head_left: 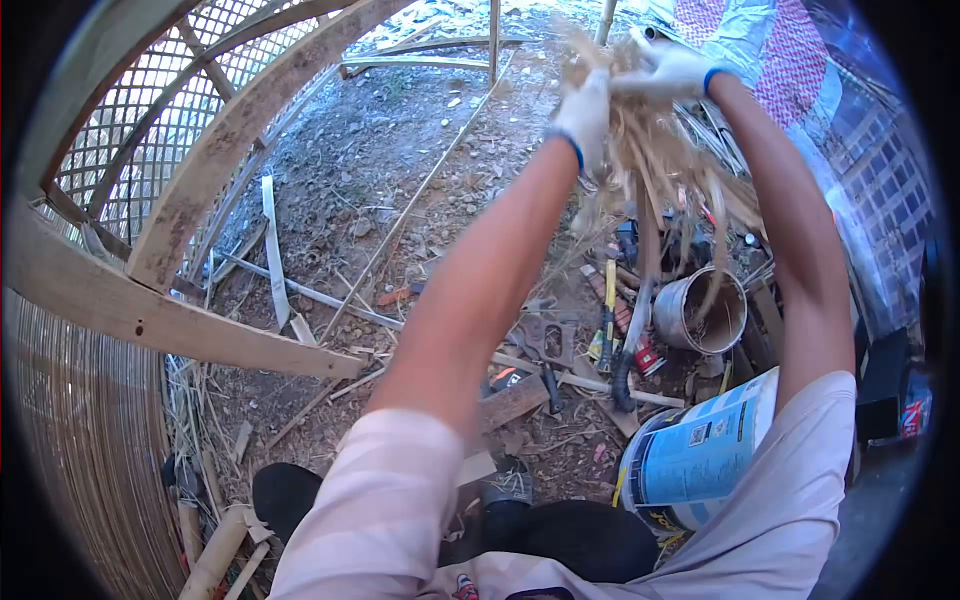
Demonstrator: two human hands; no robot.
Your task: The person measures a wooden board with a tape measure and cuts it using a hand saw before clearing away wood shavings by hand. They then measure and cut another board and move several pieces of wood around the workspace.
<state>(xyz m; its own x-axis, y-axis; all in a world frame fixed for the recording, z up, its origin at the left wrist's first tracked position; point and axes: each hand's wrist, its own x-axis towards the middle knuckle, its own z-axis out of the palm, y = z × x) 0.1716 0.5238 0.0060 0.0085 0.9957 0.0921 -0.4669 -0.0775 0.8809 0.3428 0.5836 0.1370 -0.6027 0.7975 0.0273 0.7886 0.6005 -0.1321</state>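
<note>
Both my hands wear white gloves with blue cuffs and are raised at the top of the view. My left hand is closed around a bundle of dry, pale fibrous strips. My right hand lies across the top of the same bundle, its fingers closed on it. Long ends of the strips hang loosely and are blurred by motion. Below them stands a dirty white bucket, tipped toward me. The exact strands inside each hand are hidden.
A curved wooden frame with woven mesh fills the left side. Tools lie on the littered ground, among them a handsaw and a yellow-handled tool. A large blue-labelled bucket stands by my right leg. Woven sheeting lies at the upper right.
</note>
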